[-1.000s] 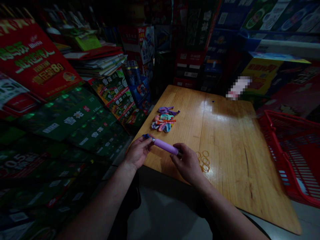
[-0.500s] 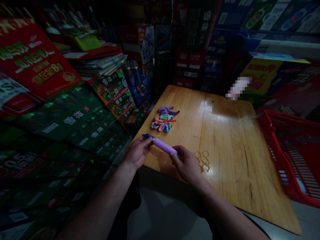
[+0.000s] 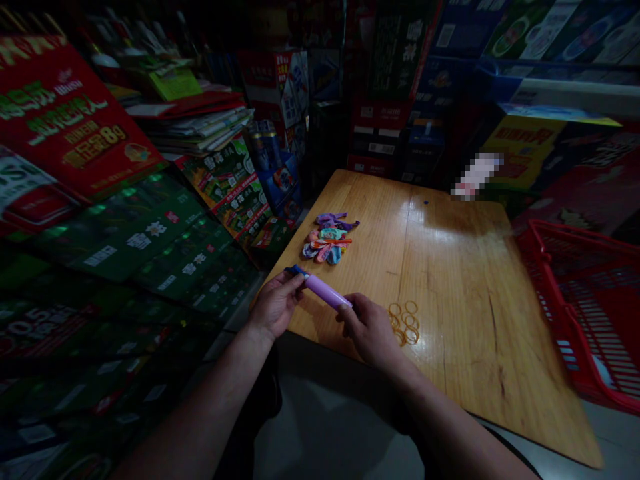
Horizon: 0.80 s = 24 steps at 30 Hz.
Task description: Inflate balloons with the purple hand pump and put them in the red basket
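Observation:
A purple balloon pump (image 3: pixel 326 291) is held slantwise between my hands, above the near left edge of the wooden table (image 3: pixel 450 267). My left hand (image 3: pixel 277 303) pinches a dark blue balloon (image 3: pixel 296 269) at the pump's nozzle end; the balloon looks limp. My right hand (image 3: pixel 369 327) is closed round the pump's other end, and its fingers hide that end. Just beyond the pump lies a small pile of limp balloons (image 3: pixel 327 252) in several colours. Several yellow-brown rubber bands (image 3: pixel 411 320) lie on the table right of my right hand.
A red plastic basket (image 3: pixel 555 300) stands by the table's right edge. Stacked green cartons (image 3: pixel 145 233) rise close on the left, with a pile of papers (image 3: pixel 210 130) behind. More boxes (image 3: pixel 377 133) stand beyond the far edge. A blurred-out pale patch (image 3: pixel 477 175) is at the far right.
My right hand has shifted slightly left and up along the pump, closer to my left hand. My left hand, the balloon pile and the rubber bands stay put.

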Available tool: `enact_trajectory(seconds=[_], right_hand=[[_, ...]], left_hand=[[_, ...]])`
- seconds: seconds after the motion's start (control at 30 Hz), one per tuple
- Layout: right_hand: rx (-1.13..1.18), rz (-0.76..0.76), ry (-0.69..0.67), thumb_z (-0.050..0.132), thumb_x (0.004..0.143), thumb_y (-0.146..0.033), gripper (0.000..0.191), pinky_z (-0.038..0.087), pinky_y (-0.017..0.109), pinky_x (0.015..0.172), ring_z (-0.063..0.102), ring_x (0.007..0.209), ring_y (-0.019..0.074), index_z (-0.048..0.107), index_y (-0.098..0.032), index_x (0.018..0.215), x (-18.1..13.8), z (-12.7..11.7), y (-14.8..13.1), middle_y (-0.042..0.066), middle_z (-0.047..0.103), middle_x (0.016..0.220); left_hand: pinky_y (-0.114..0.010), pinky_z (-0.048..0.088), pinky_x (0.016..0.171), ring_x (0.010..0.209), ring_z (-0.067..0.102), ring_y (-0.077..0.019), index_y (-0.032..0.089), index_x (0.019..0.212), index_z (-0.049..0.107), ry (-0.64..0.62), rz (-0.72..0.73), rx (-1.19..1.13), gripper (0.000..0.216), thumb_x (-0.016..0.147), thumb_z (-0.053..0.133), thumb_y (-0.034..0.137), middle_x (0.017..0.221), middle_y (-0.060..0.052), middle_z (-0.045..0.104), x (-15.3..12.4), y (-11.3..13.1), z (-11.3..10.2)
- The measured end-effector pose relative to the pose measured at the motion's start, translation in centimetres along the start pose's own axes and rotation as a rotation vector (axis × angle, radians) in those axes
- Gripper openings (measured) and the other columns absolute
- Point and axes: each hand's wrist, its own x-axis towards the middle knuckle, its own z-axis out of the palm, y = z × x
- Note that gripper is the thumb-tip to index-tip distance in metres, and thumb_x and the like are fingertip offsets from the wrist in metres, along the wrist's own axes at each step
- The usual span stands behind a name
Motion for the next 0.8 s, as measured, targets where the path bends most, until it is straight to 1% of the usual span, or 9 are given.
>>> enact_trajectory(seconds=[0.13,0.2,0.3,0.4,0.53,0.7,0.8], right_hand=[[-0.093,-0.087,0.088,0.058,0.088,-0.034,0.021,0.048,0.027,0.062,0.064,0.071,0.0163,0.061,-0.020,0.104,0.03,0.11,0.63,0.004,0.068,0.084],[-0.135,-0.131,0.117,0.062,0.085,-0.030,0.023,0.048,0.029,0.067,0.064,0.077,0.0175,0.060,-0.021,0.106,0.06,0.16,0.92,0.004,0.068,0.090],[-0.191,-0.170,0.149,0.065,0.082,-0.027,0.026,0.047,0.031,0.069,0.063,0.079,0.0188,0.060,-0.022,0.107,0.06,0.22,1.05,0.005,0.068,0.093],[-0.182,-0.175,0.133,0.065,0.083,-0.027,0.023,0.047,0.030,0.068,0.063,0.076,0.0184,0.061,-0.021,0.105,0.04,0.14,0.83,0.005,0.069,0.090],[-0.073,-0.140,0.074,0.063,0.084,-0.029,0.019,0.048,0.028,0.066,0.063,0.074,0.0168,0.062,-0.021,0.102,0.05,-0.08,0.51,0.003,0.068,0.086],[-0.051,-0.142,0.083,0.064,0.083,-0.026,0.021,0.049,0.029,0.067,0.063,0.076,0.0169,0.062,-0.021,0.103,0.11,0.03,0.61,0.003,0.068,0.088],[-0.031,-0.143,0.092,0.065,0.082,-0.026,0.023,0.049,0.029,0.068,0.064,0.077,0.0167,0.061,-0.021,0.104,0.14,0.18,0.70,0.003,0.068,0.089]], left_hand=[[-0.016,0.044,0.062,0.080,0.060,-0.0076,0.016,0.097,0.070,-0.001,0.022,0.010,0.025,0.073,0.077,0.016,0.092,-0.001,0.067,-0.09,-0.07,0.19],[-0.016,0.044,0.063,0.081,0.060,-0.0078,0.017,0.098,0.070,-0.009,0.028,0.016,0.026,0.073,0.077,0.015,0.094,-0.002,0.067,-0.09,-0.09,0.22],[-0.016,0.044,0.065,0.085,0.060,-0.0086,0.017,0.100,0.070,-0.030,0.042,0.020,0.026,0.074,0.076,0.015,0.098,-0.002,0.067,-0.07,-0.05,0.15],[-0.016,0.045,0.068,0.091,0.059,-0.0092,0.018,0.101,0.070,-0.064,0.046,0.041,0.027,0.075,0.074,0.014,0.103,-0.002,0.067,-0.12,0.09,-0.03],[-0.016,0.046,0.070,0.090,0.059,-0.0083,0.018,0.101,0.070,-0.090,0.036,0.058,0.025,0.077,0.073,0.014,0.102,-0.001,0.067,-0.28,0.30,-0.20],[-0.018,0.048,0.068,0.091,0.061,-0.0092,0.020,0.102,0.069,-0.069,-0.062,-0.030,0.025,0.078,0.072,0.014,0.107,-0.001,0.067,-0.60,0.41,0.06],[-0.021,0.050,0.064,0.085,0.063,-0.0102,0.020,0.096,0.069,-0.038,-0.100,-0.113,0.020,0.077,0.073,0.015,0.101,-0.001,0.069,-0.73,0.37,0.26]])
